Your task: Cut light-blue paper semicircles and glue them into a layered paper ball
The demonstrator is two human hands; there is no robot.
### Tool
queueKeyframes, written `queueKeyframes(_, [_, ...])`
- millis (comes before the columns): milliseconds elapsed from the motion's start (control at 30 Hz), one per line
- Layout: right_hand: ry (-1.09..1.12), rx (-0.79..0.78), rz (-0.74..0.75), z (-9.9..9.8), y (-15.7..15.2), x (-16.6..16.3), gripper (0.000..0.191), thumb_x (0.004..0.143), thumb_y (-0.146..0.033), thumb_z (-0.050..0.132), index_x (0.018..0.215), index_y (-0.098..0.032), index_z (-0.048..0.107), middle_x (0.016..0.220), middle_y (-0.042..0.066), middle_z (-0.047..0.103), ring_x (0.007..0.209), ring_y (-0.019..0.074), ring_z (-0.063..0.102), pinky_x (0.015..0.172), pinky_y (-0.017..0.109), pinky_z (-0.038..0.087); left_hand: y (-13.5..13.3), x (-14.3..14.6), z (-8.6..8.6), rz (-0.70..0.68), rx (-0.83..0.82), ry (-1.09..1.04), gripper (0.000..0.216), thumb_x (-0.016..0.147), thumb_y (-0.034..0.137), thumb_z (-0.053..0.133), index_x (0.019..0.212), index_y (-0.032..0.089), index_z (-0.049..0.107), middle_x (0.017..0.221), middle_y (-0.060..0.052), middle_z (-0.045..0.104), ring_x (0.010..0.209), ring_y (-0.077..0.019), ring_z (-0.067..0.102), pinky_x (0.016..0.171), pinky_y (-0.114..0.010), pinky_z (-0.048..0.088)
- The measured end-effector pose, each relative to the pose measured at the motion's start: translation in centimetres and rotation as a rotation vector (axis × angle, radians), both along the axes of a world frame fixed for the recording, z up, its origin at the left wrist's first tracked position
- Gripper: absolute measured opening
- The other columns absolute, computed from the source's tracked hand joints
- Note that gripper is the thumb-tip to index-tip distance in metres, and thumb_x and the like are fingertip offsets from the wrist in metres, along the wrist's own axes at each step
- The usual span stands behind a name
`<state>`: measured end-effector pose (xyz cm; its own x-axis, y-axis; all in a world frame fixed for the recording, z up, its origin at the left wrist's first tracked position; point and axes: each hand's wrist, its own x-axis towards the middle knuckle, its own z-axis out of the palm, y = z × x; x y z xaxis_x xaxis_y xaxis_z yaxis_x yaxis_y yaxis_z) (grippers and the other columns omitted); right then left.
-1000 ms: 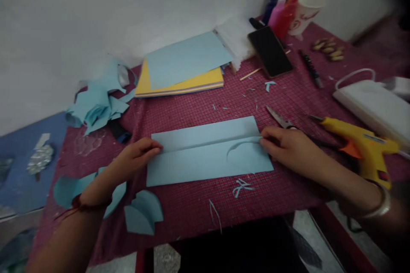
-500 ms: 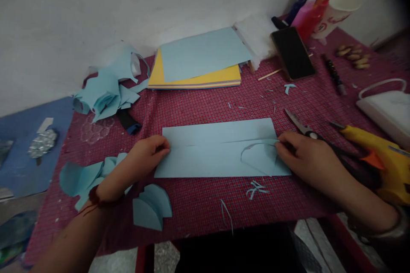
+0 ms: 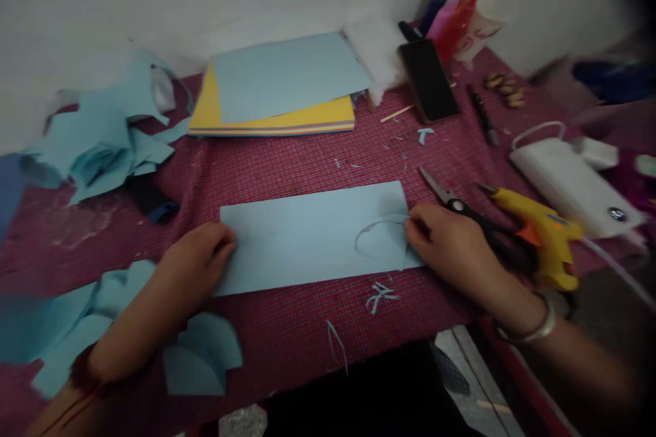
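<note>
A long rectangle of light blue paper (image 3: 302, 239) lies flat on the checked red cloth. My left hand (image 3: 197, 256) pinches its left end, thumb and fingers closed on the edge. At the opposite end, my right hand (image 3: 454, 246) grips the paper between closed fingertips. A thin curved paper strip or cut edge (image 3: 372, 224) arches over that end and runs to my right fingertips; whether it is joined to the sheet I cannot tell. Just beyond my right hand are scissors (image 3: 456, 205) with the blades pointing away. Curved blue paper pieces (image 3: 205, 355) lie beside my left forearm.
Crumpled blue offcuts (image 3: 97, 130) are heaped at the left. Coloured paper sheets (image 3: 287, 78) are stacked by the wall. A phone (image 3: 429, 78) lies at the back right. On the right are a yellow glue gun (image 3: 543, 225) and a white power box (image 3: 568, 174).
The view has swung to the right, so everything appears further left, and more of the glue gun and white box shows. Both hands keep hold of the paper.
</note>
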<state>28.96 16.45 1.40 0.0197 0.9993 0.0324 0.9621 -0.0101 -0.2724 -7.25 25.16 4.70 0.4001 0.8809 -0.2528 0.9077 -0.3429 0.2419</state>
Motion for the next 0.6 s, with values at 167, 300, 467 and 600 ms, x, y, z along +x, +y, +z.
queueKeyframes(167, [0.017, -0.015, -0.039, 0.6, 0.3, -0.6, 0.01, 0.083, -0.015, 0.051, 0.074, -0.018, 0.055, 0.067, 0.002, 0.061, 0.06, 0.0157, 0.056, 0.06, 0.026, 0.037, -0.5, -1.2, -2.0, -0.045, 0.156, -0.036, 0.022, 0.088, 0.036, 0.037, 0.079, 0.025, 0.053, 0.079, -0.006, 0.06, 0.075, -0.0254, 0.06, 0.073, -0.041, 0.05])
queueKeyframes(300, [-0.041, -0.031, -0.064, 0.6, 0.2, -1.0, 0.007, 0.084, -0.015, 0.052, 0.079, -0.017, 0.056, 0.072, 0.003, 0.062, 0.064, 0.0166, 0.058, 0.06, 0.027, 0.037, -2.5, -0.4, -2.4, -0.082, 0.349, 0.119, 0.034, 0.091, 0.028, 0.033, 0.112, 0.018, 0.058, 0.107, -0.017, 0.062, 0.1, -0.0387, 0.059, 0.084, -0.058, 0.047])
queueKeyframes(467, [-0.131, 0.059, -0.051, 0.1, -0.3, -1.5, 0.018, 0.09, -0.017, 0.047, 0.104, -0.014, 0.057, 0.096, 0.01, 0.064, 0.072, 0.0193, 0.059, 0.057, 0.028, 0.036, -4.5, 0.1, -1.9, -0.215, 0.436, 0.05, 0.059, 0.093, 0.015, 0.036, 0.15, 0.026, 0.029, 0.145, -0.013, 0.047, 0.138, -0.0383, 0.036, 0.112, -0.061, 0.027])
queueKeyframes(600, [-0.217, 0.109, 0.036, -0.2, -0.4, -1.6, 0.024, 0.092, -0.011, 0.041, 0.109, -0.013, 0.058, 0.101, 0.012, 0.062, 0.079, 0.0214, 0.057, 0.064, 0.031, 0.038, -4.0, -0.6, -1.8, -0.468, 0.435, 0.047, 0.077, 0.091, 0.007, 0.039, 0.152, 0.044, 0.009, 0.152, -0.003, 0.041, 0.14, -0.0321, 0.036, 0.116, -0.062, 0.019])
